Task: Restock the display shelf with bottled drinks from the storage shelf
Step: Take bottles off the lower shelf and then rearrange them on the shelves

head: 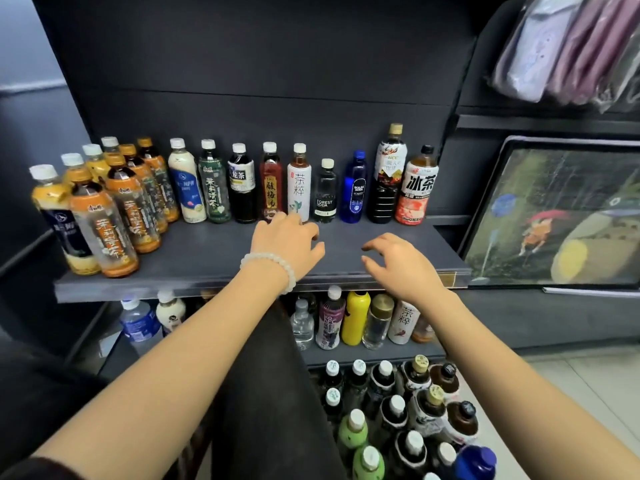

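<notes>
Both hands empty over the shelf (207, 251): left hand (287, 244) and right hand (398, 263) fingers loosely curled, apart. Bottles (299, 183) stand at 12 o'clock; likely heavy, rigid, slick. Grip mid-body.

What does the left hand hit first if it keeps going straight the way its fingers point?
Probably the white tea bottle, or the dark red bottle beside it. The left hand points at the back row, fingertips near both bases. Depth is unclear, so contact cannot be judged.
</notes>
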`<action>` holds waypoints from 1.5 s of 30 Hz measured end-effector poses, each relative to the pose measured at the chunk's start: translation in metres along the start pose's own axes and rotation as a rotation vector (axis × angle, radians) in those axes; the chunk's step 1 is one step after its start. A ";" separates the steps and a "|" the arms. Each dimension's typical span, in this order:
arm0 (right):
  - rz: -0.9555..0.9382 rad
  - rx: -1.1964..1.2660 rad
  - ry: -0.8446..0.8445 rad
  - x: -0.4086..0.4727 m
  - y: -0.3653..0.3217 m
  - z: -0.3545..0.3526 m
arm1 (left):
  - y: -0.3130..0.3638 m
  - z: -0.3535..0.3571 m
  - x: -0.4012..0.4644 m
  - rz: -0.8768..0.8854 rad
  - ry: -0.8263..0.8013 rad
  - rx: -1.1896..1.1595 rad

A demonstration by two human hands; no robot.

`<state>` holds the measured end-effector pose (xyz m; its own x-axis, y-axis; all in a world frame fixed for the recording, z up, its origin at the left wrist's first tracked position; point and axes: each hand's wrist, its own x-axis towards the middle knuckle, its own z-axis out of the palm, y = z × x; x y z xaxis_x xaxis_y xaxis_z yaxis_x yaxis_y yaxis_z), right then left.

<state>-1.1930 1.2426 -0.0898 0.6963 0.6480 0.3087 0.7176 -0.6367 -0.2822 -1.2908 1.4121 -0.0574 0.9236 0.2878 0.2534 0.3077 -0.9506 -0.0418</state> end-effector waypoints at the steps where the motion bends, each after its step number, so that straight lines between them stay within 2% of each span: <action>1: 0.010 -0.013 -0.002 -0.004 0.001 -0.003 | 0.002 -0.001 -0.001 0.010 0.002 -0.006; 7: 0.091 -0.083 0.018 -0.018 0.008 -0.021 | 0.015 -0.004 0.002 0.082 0.016 -0.077; 13: 0.190 -0.116 -0.032 -0.022 0.009 -0.005 | 0.012 0.016 0.007 0.136 -0.010 -0.151; 17: 0.319 -0.119 -0.050 -0.032 0.019 0.016 | 0.007 0.035 0.019 0.223 -0.045 -0.180; 21: 0.507 -0.078 0.029 -0.069 0.028 0.024 | 0.014 0.046 0.034 0.381 -0.079 -0.179; 28: 0.765 0.001 0.056 -0.156 0.034 0.059 | 0.067 0.069 0.006 0.520 -0.197 -0.233; 35: 0.824 0.083 -0.105 -0.245 0.050 0.118 | 0.119 0.141 -0.053 0.546 -0.391 -0.205; 45: 0.894 0.138 -0.351 -0.287 0.056 0.187 | 0.134 0.245 -0.110 0.507 -0.674 -0.143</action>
<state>-1.3502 1.0985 -0.3640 0.9340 0.0505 -0.3537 -0.0990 -0.9147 -0.3919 -1.2948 1.2812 -0.3272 0.8945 -0.2113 -0.3940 -0.1691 -0.9757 0.1394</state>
